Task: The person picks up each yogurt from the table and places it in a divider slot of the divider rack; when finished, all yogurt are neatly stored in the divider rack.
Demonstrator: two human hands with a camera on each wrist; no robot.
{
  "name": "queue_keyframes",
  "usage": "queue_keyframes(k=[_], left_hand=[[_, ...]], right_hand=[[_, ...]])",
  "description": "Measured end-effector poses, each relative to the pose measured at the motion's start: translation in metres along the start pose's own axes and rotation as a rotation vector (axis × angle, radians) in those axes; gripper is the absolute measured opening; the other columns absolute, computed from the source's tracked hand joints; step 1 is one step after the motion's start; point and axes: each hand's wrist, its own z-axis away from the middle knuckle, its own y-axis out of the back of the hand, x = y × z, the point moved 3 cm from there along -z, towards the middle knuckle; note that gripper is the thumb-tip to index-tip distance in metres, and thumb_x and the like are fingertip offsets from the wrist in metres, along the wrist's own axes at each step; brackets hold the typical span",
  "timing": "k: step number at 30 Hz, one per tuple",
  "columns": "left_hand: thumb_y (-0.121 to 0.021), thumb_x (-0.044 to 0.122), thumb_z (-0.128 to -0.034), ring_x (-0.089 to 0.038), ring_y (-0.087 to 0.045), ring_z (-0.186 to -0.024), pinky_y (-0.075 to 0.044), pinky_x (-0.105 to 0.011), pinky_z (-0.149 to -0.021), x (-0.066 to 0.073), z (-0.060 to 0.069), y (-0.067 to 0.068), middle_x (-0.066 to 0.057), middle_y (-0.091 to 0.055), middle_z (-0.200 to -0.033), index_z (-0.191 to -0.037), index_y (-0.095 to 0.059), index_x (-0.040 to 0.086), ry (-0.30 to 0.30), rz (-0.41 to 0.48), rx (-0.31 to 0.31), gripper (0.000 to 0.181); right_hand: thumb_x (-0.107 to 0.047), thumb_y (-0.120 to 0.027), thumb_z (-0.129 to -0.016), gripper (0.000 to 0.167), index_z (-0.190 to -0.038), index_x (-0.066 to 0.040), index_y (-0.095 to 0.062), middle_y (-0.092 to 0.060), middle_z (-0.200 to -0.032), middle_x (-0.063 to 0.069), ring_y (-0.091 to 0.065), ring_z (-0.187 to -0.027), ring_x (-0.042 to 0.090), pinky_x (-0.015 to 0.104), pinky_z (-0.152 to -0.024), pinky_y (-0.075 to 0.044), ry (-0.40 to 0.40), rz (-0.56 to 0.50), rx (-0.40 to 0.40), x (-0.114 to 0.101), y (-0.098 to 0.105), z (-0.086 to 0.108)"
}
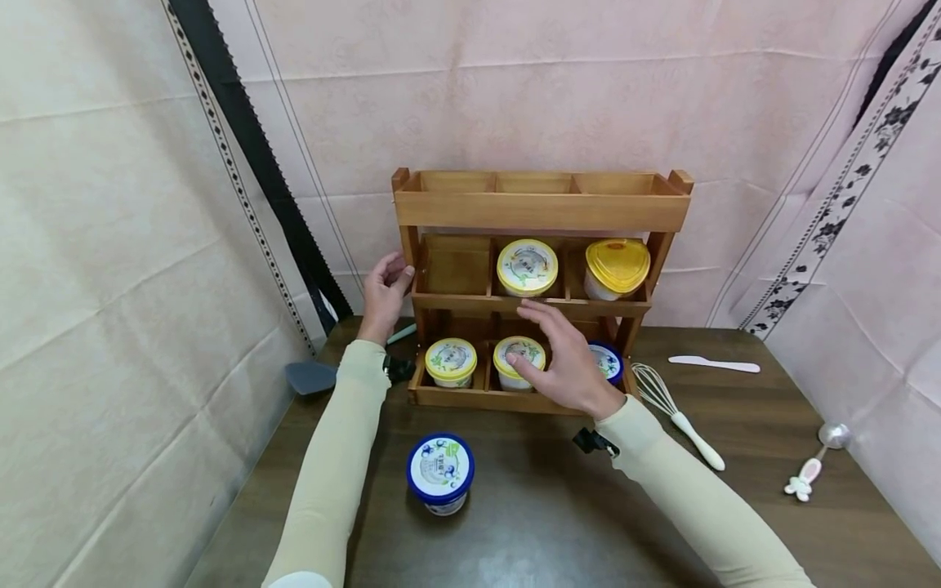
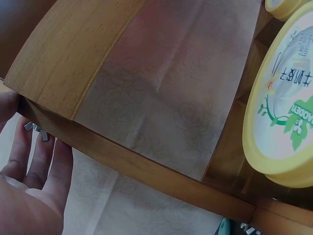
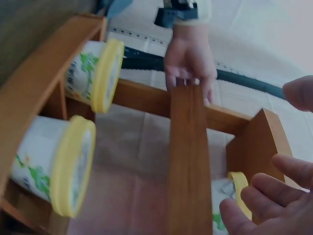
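Observation:
A three-tier wooden rack (image 1: 540, 212) stands on the table. At its left side my left hand (image 1: 384, 298) holds the end of the middle shelf, fingers by a wing nut (image 2: 36, 129) in the left wrist view. My right hand (image 1: 569, 363) hovers before the lower shelves, fingers spread and holding nothing. The middle shelf bears a yellow-lidded tub (image 1: 527, 268) in its centre compartment and another tub with a domed yellow lid (image 1: 619, 265) at right. Below sit two smaller yellow-lidded tubs (image 1: 451, 363) and a blue-lidded tub (image 1: 606, 362), partly hidden by my right hand.
Another blue-lidded tub (image 1: 440, 469) stands on the table in front of the rack. To the right lie a whisk (image 1: 676, 415), a white spreader knife (image 1: 713, 364) and a scoop with a white handle (image 1: 807, 472). A blue-grey spatula head (image 1: 310, 377) shows beyond my left forearm.

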Motion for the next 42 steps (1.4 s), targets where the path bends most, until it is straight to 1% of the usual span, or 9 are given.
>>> queue_keyframes(k=[4, 8, 13, 17, 23, 30, 35, 39, 42], left_hand=[[-0.068, 0.029, -0.1051, -0.024, -0.058, -0.129, -0.053, -0.04, -0.111, 0.0, 0.0, 0.0, -0.011, -0.063, -0.143, -0.148, -0.06, 0.019, -0.003, -0.001, 0.0, 0.045], [-0.067, 0.029, -0.1051, -0.024, -0.058, -0.13, -0.052, -0.04, -0.112, -0.001, -0.001, 0.001, -0.011, -0.063, -0.143, -0.148, -0.061, 0.019, -0.004, -0.003, 0.007, 0.044], [-0.067, 0.03, -0.1051, -0.024, -0.058, -0.13, -0.052, -0.04, -0.112, 0.0, 0.0, 0.0, -0.011, -0.062, -0.143, -0.148, -0.061, 0.021, -0.007, -0.012, 0.009, 0.044], [-0.068, 0.03, -0.1049, -0.023, -0.058, -0.129, -0.052, -0.039, -0.111, 0.0, 0.0, -0.001, -0.011, -0.063, -0.142, -0.147, -0.061, 0.02, -0.01, -0.002, 0.009, 0.043], [-0.067, 0.03, -0.1047, -0.023, -0.058, -0.128, -0.052, -0.038, -0.111, 0.0, -0.001, -0.001, -0.011, -0.063, -0.142, -0.147, -0.061, 0.019, -0.01, 0.003, 0.007, 0.044], [-0.067, 0.029, -0.1054, -0.023, -0.057, -0.129, -0.052, -0.038, -0.111, 0.0, 0.0, 0.0, -0.011, -0.062, -0.143, -0.148, -0.06, 0.02, -0.003, 0.006, 0.005, 0.044], [-0.067, 0.031, -0.105, -0.024, -0.058, -0.128, -0.053, -0.04, -0.111, -0.001, 0.0, 0.001, -0.011, -0.062, -0.143, -0.147, -0.061, 0.02, -0.01, 0.009, 0.003, 0.044], [-0.067, 0.031, -0.1047, -0.023, -0.058, -0.128, -0.053, -0.039, -0.111, -0.002, -0.001, 0.0, -0.011, -0.062, -0.143, -0.148, -0.06, 0.02, -0.011, 0.007, 0.0, 0.045], [-0.068, 0.031, -0.1045, -0.023, -0.058, -0.128, -0.053, -0.038, -0.111, -0.001, -0.001, 0.0, -0.011, -0.062, -0.143, -0.148, -0.06, 0.02, -0.009, 0.009, 0.002, 0.045]], right_hand=[[-0.036, -0.081, -0.094, 0.071, -0.154, -0.014, -0.05, -0.049, -0.161, 0.008, -0.052, -0.146, 0.03, 0.057, -0.117, -0.046, -0.002, -0.034, -0.067, -0.001, -0.013, 0.01], [-0.044, -0.076, -0.097, 0.07, -0.157, -0.02, -0.047, -0.048, -0.162, 0.006, -0.052, -0.145, 0.028, 0.056, -0.115, -0.049, -0.017, -0.071, -0.166, -0.003, -0.03, 0.02], [-0.051, -0.071, -0.1, 0.07, -0.157, -0.018, -0.047, -0.049, -0.161, 0.005, -0.05, -0.147, 0.029, 0.057, -0.115, -0.048, -0.009, -0.077, -0.275, -0.01, -0.054, 0.033], [-0.053, -0.065, -0.103, 0.067, -0.157, -0.019, -0.047, -0.051, -0.159, 0.002, -0.052, -0.145, 0.025, 0.054, -0.116, -0.048, -0.003, -0.105, -0.349, -0.015, -0.069, 0.042], [-0.054, -0.06, -0.105, 0.065, -0.159, -0.02, -0.045, -0.05, -0.16, 0.0, -0.051, -0.146, 0.023, 0.05, -0.117, -0.048, 0.004, -0.142, -0.44, -0.021, -0.086, 0.054], [-0.061, -0.057, -0.104, 0.071, -0.162, -0.024, -0.039, -0.046, -0.163, -0.002, -0.048, -0.148, 0.016, 0.045, -0.119, -0.046, -0.007, -0.176, -0.594, -0.024, -0.104, 0.068], [-0.07, -0.062, -0.097, 0.083, -0.164, -0.028, -0.035, -0.045, -0.163, -0.003, -0.049, -0.147, 0.015, 0.044, -0.119, -0.046, -0.003, -0.156, -0.67, -0.027, -0.112, 0.074], [-0.07, -0.07, -0.091, 0.094, -0.165, -0.026, -0.032, -0.045, -0.162, -0.002, -0.05, -0.144, 0.014, 0.042, -0.117, -0.049, 0.019, -0.153, -0.705, -0.029, -0.115, 0.078], [-0.068, -0.072, -0.091, 0.098, -0.166, -0.023, -0.03, -0.046, -0.16, -0.001, -0.051, -0.142, 0.015, 0.041, -0.115, -0.05, 0.03, -0.155, -0.717, -0.03, -0.117, 0.08]])
